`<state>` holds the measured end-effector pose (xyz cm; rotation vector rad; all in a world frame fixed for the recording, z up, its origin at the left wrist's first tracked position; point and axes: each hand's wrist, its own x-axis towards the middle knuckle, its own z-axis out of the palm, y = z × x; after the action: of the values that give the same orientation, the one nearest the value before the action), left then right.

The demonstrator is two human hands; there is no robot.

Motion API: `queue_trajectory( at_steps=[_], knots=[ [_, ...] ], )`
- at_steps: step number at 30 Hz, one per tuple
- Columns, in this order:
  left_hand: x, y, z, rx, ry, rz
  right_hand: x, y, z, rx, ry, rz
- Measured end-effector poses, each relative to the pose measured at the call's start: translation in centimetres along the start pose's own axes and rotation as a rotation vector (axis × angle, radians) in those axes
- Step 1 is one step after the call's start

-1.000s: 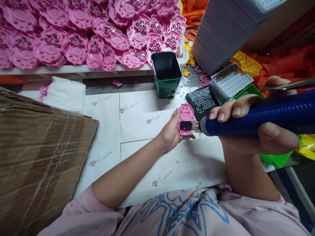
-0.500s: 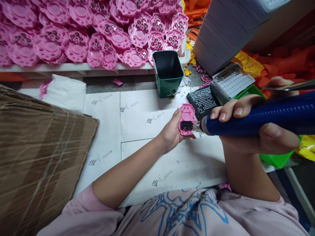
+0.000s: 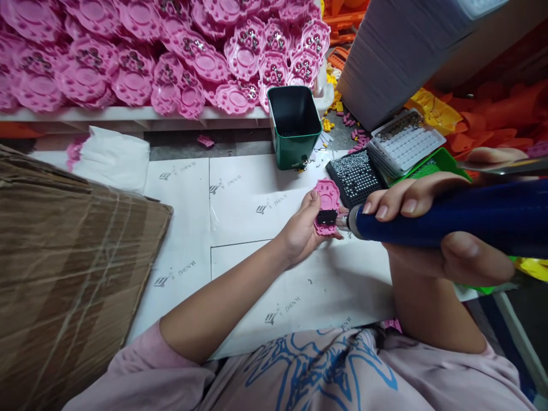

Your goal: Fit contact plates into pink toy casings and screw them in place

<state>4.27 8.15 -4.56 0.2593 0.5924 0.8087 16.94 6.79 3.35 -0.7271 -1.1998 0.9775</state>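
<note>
My left hand (image 3: 299, 231) holds a pink plastic piece (image 3: 329, 195) with a wavy outline, thumb on its left edge. Across the lower part of this piece sits a black block (image 3: 326, 217). My right hand (image 3: 428, 187) is wrapped round a thick blue electric screwdriver (image 3: 411, 220) lying almost level. Its bit end meets the right side of the black block; the exact contact is too small to make out. A flat, shiny metal tool (image 3: 500, 166), perhaps tweezers, also rests in the right hand above the screwdriver.
Behind the white work surface (image 3: 257, 268), many pink pieces (image 3: 246, 54) are stacked. A dark green bin (image 3: 295, 151) stands in front of them. A black screw tray (image 3: 355, 177), clear trays (image 3: 406, 140) and a green tray (image 3: 445, 157) lie right. A cardboard box (image 3: 77, 274) fills the left.
The screwdriver's rear has dropped slightly and its tip has shifted a little left. The pink piece stays in my left hand, nearly in place.
</note>
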Motion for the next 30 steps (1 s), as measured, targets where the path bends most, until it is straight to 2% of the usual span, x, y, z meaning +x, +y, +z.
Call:
queue_trajectory(
  at_steps=[5, 11, 20, 23, 25, 30],
  knots=[
    [0.0, 0.0, 0.1, -0.053, -0.006, -0.064, -0.4, -0.1, 0.0, -0.036, -0.064, -0.044],
    [-0.2, 0.0, 0.3, -0.113, 0.002, -0.050, -0.3, 0.1, 0.1, -0.064, -0.141, -0.106],
    [-0.2, 0.3, 0.4, -0.056, -0.055, -0.077, 0.1, 0.3, 0.2, -0.056, -0.145, -0.169],
    [-0.1, 0.3, 0.2, -0.022, -0.060, -0.066, 0.6, 0.1, -0.4, 0.071, -0.073, -0.154],
    [0.0, 0.3, 0.1, -0.024, -0.057, -0.069, 1.1, -0.2, -1.1, 0.118, 0.035, -0.135],
    [-0.1, 0.7, 0.2, -0.028, -0.063, -0.076, 2.2, 0.0, -2.9, -0.023, 0.369, -0.201]
  ],
)
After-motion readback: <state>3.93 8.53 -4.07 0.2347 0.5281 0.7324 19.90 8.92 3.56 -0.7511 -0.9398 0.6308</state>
